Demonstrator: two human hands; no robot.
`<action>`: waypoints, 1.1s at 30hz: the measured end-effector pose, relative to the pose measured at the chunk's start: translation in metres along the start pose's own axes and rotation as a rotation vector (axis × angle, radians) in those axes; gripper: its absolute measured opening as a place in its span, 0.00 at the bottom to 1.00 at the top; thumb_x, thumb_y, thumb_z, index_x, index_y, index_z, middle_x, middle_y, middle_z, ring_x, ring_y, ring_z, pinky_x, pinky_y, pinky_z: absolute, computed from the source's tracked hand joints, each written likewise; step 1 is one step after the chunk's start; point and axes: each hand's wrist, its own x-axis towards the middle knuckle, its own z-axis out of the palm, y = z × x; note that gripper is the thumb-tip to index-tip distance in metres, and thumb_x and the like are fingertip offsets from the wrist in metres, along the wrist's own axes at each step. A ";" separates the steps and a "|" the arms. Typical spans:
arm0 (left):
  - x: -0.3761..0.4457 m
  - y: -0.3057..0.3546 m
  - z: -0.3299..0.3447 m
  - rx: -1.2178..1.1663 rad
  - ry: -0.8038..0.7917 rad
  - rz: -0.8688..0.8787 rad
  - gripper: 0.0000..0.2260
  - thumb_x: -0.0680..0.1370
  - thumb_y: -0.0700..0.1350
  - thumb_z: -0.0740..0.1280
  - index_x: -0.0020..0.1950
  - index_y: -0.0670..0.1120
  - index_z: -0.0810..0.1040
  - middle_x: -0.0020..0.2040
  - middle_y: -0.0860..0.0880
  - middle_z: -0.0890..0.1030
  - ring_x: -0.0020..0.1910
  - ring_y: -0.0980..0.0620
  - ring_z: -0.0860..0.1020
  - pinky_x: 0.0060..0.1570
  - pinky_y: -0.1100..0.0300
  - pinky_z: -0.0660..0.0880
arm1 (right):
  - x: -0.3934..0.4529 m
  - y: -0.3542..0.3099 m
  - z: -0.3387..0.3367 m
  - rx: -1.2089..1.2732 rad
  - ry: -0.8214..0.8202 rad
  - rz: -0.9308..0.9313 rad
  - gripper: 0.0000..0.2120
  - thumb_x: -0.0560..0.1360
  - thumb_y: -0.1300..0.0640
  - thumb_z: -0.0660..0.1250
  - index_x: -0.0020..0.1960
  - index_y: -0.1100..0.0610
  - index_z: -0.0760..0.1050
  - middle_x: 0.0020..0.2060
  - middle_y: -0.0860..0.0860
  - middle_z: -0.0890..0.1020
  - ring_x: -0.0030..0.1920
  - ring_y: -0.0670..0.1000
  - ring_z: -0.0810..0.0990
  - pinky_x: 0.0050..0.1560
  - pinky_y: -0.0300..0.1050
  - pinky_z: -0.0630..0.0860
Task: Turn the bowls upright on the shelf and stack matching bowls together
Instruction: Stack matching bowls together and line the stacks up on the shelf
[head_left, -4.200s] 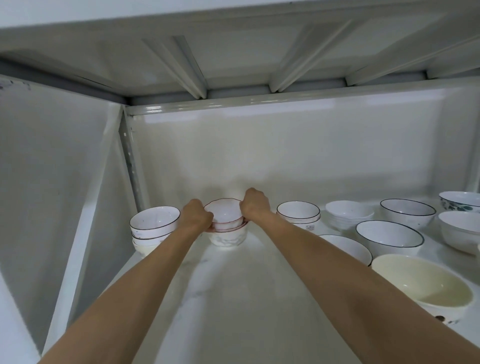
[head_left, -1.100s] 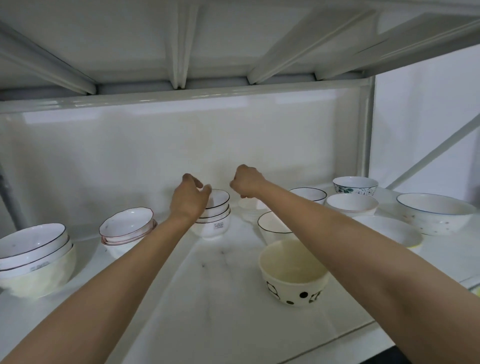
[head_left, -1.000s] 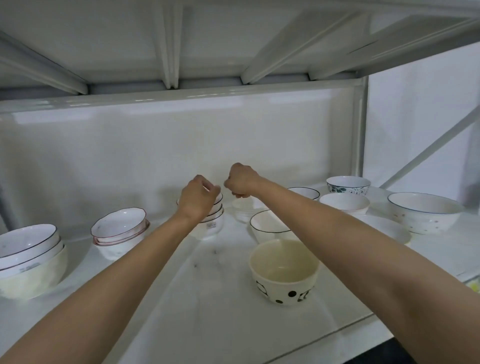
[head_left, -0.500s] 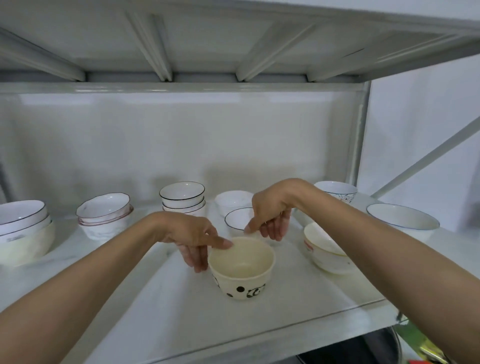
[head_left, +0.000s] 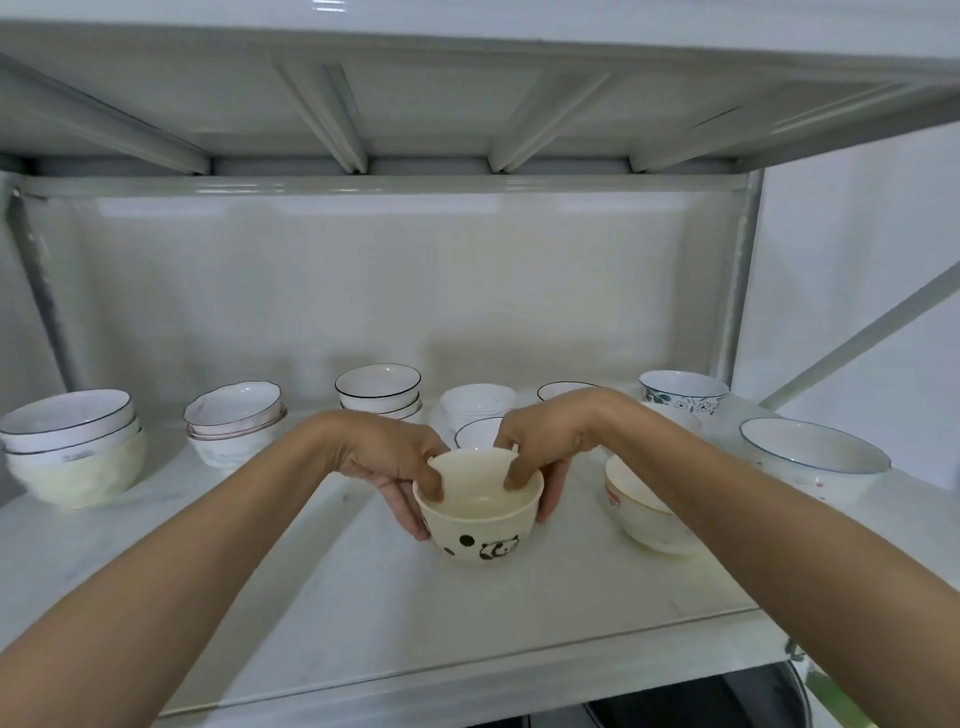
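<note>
This looks like a storage corner of a kitchen or a crockery stockroom. A white metal rack shelf (head_left: 363, 613) with braced underside ribs above it carries many ceramic bowls: stacks of black-rimmed bowls (head_left: 378, 387) and pink-rimmed bowls (head_left: 234, 410) along the back of the shelf, a floral bowl (head_left: 683, 391) at its right rear. Plain white walls surround the shelf.

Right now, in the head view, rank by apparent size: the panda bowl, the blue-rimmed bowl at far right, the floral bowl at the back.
1. Blue-rimmed bowl, widest.
2. Panda bowl, though it is nearest the camera, so unsure.
3. Floral bowl, smallest, but farthest back.
</note>
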 end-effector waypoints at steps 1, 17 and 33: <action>-0.003 0.005 -0.005 -0.003 0.022 0.011 0.15 0.79 0.32 0.59 0.65 0.34 0.73 0.58 0.30 0.79 0.46 0.41 0.83 0.45 0.57 0.82 | -0.003 -0.002 -0.006 0.009 0.022 -0.015 0.14 0.78 0.68 0.62 0.61 0.71 0.74 0.50 0.64 0.82 0.32 0.52 0.85 0.39 0.41 0.83; 0.040 0.038 -0.029 -0.316 0.666 0.095 0.02 0.78 0.36 0.63 0.47 0.37 0.73 0.37 0.38 0.81 0.29 0.49 0.83 0.39 0.59 0.82 | 0.027 0.022 -0.049 0.138 0.720 0.066 0.08 0.79 0.64 0.58 0.56 0.63 0.72 0.39 0.63 0.80 0.26 0.56 0.79 0.30 0.45 0.80; 0.070 0.016 -0.025 -0.066 0.696 -0.017 0.05 0.75 0.36 0.66 0.45 0.44 0.72 0.35 0.45 0.78 0.23 0.54 0.80 0.44 0.60 0.80 | 0.054 0.040 -0.040 -0.097 0.619 0.153 0.05 0.73 0.65 0.66 0.45 0.61 0.71 0.30 0.54 0.75 0.13 0.43 0.72 0.18 0.31 0.68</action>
